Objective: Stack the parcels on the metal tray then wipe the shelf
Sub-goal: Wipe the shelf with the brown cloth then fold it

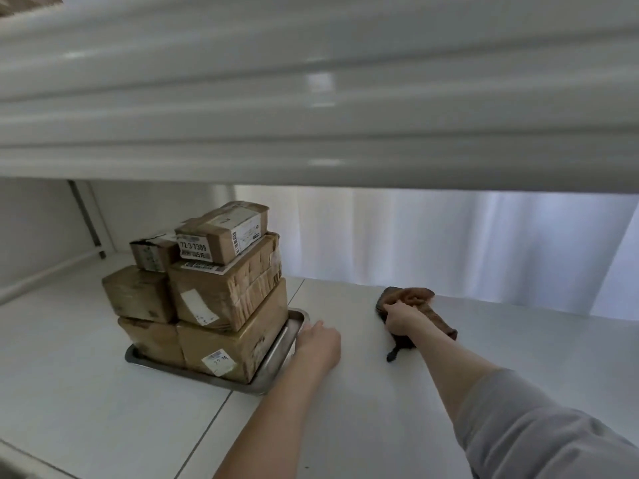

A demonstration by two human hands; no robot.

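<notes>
Several brown cardboard parcels (221, 292) stand stacked in three layers on a metal tray (276, 357) at the left of the white shelf (345, 409). My left hand (320, 344) rests against the tray's right rim with its fingers fairly straight. To the right, my right hand (401, 318) grips a bunched brown cloth (418, 305) pressed on the shelf near the back edge. Part of the cloth trails under my wrist.
The underside of the shelf above (311, 98) hangs low over the whole space. A shelf post (88, 223) stands at the back left. A white curtain (449, 243) runs behind the shelf. A seam crosses the shelf surface under my left forearm.
</notes>
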